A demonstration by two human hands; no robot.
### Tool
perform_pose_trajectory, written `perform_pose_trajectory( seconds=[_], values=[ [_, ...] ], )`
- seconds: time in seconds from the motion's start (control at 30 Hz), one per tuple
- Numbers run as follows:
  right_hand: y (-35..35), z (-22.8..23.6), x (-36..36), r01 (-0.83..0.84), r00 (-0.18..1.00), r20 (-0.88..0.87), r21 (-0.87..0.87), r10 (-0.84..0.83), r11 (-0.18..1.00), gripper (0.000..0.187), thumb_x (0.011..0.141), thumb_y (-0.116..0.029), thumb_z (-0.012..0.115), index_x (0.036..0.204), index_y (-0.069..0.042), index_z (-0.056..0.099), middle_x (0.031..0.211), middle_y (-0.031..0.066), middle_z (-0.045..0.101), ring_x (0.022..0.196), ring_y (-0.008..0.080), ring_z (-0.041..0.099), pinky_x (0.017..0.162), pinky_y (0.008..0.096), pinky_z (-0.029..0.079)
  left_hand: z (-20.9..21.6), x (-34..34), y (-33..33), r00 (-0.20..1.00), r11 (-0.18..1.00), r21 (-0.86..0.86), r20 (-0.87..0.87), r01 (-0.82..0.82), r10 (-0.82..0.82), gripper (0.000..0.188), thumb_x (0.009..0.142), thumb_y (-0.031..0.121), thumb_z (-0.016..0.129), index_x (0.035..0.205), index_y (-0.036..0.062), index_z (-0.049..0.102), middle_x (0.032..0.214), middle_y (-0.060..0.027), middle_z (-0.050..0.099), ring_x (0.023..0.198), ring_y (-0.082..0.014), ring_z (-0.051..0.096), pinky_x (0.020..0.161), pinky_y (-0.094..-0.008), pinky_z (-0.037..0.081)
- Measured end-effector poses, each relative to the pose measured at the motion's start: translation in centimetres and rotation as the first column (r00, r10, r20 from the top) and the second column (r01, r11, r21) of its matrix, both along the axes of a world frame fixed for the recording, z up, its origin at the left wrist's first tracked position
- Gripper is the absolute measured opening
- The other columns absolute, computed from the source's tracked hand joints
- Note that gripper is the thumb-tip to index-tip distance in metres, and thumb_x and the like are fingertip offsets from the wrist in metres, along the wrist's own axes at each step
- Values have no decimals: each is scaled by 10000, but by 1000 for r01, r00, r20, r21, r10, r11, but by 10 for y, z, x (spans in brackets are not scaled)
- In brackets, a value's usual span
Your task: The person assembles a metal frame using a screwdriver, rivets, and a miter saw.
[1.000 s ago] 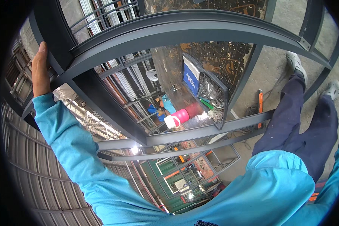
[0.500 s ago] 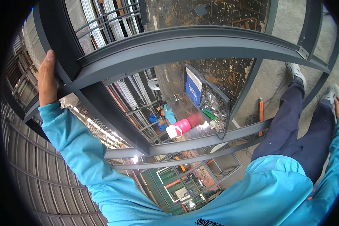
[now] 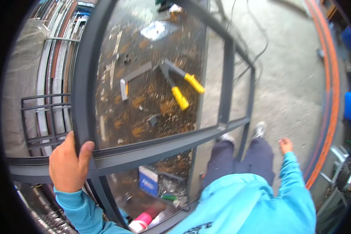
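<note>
The frame (image 3: pixel 156 152) is dark grey metal, built of straight bars that bow in the wide view. A thick bar (image 3: pixel 84 78) runs up its left side. A grooved rail (image 3: pixel 191 140) meets that bar near its lower end and slants up rightward. Farther right, a slimmer crossbar (image 3: pixel 227 78) joins the rail, splitting off a narrow opening from the big one. Below the rail, a post (image 3: pixel 105 201) slopes down and right. The frame takes up the left and middle.
</note>
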State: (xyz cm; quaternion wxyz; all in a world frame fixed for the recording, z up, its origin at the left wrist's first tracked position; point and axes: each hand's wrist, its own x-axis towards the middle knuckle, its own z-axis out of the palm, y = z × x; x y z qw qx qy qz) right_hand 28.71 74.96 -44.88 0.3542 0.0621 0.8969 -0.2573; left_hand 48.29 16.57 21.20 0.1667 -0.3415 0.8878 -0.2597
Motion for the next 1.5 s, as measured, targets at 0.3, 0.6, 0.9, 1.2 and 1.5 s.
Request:
perform_pose_trajectory(
  seconds=[0.3,0.6,0.9,1.2,1.5],
  values=[
    [63,55,72,255,877,394,99,-273,962,280,903,-269,698,1084,-55,680,785,111,707,577,208,628,518,378,520,11,-11,3,976,977,67,-72,-203,208,758,790,546,728,1191,-89,628,873,-270,686,815,-428,674,753,-482,525],
    [149,49,-268,-870,493,211,135,844,474,390,975,-392,529,1145,-76,684,907,172,725,807,303,699,710,434,557,16,-42,-16,527,585,390,-255,-711,811,714,500,155,931,1128,-29,646,975,-170,688,918,-297,643,825,-397,521],
    [-3,238,-716,-9,805,-583,-189,-105,982,378,905,-270,682,1180,-10,677,1064,144,721,963,228,679,878,356,531,-17,-66,-13,520,611,196,-367,-767,771,992,466,13,912,1382,78,535,1298,-157,618,1256,-343,553,1127,-431,368],
    [-355,253,-686,-823,560,-398,-171,726,542,410,871,-280,732,1228,-89,668,1089,165,718,947,285,709,849,375,560,-97,-78,-5,417,566,-47,-726,-823,547,739,811,292,800,1431,36,491,1375,-212,548,1298,-409,487,1085,-437,408],
    [-534,239,-641,-984,17,-93,-180,996,0,493,864,-362,672,1266,-78,649,1168,219,689,1053,346,685,920,419,539,-226,-222,-11,201,298,-236,-969,-925,-143,373,871,246,745,1179,64,639,1030,-169,658,958,-340,645,877,-418,510]
  ],
)
